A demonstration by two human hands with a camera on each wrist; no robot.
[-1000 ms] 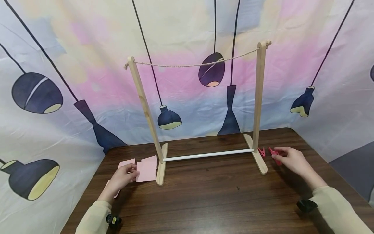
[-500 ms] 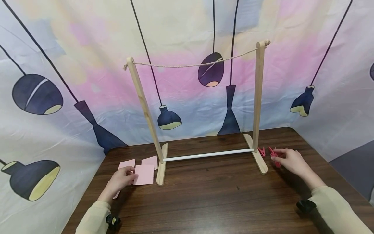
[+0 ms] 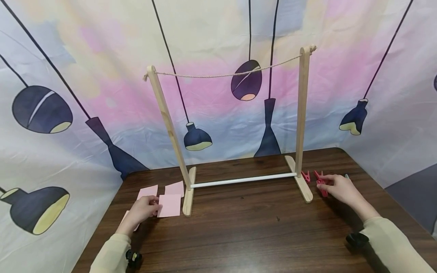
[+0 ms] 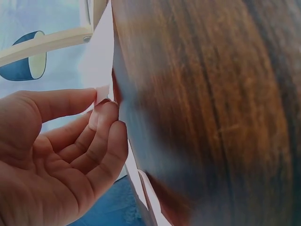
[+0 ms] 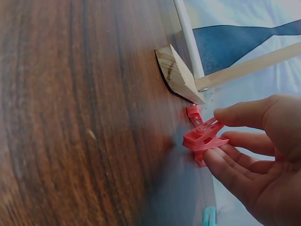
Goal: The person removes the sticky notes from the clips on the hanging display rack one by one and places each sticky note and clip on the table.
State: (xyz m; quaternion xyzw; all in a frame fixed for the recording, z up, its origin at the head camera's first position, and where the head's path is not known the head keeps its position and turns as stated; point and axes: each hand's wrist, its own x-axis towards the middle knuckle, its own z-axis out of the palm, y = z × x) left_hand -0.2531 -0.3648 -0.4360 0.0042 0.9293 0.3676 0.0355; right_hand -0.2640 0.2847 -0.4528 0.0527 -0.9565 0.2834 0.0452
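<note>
My left hand (image 3: 140,212) pinches one edge of a pink square paper (image 3: 169,206) between thumb and fingertips, at the left of the table. In the left wrist view the paper's corner (image 4: 102,94) shows under the thumb. More pink papers (image 3: 175,188) lie behind and beneath this hand. Across the table, my right hand (image 3: 341,190) pinches a red clothespin (image 3: 321,185) by its handle ends, thumb on one side and fingers on the other, seen closely in the right wrist view. Another red clothespin (image 5: 193,113) lies behind it, next to the rack's foot.
A wooden rack stands mid-table, with two posts (image 3: 302,113), a sagging rope (image 3: 211,77) and a white crossbar (image 3: 242,180). Its feet (image 3: 189,193) lie between my hands. A turquoise clip (image 5: 209,216) lies beyond my right hand. A printed cloth (image 3: 218,34) hangs behind the table.
The pink paper in my left hand has shifted slightly toward me. The clothespin in my right hand has turned a little, and a bit of turquoise now shows behind that hand.
</note>
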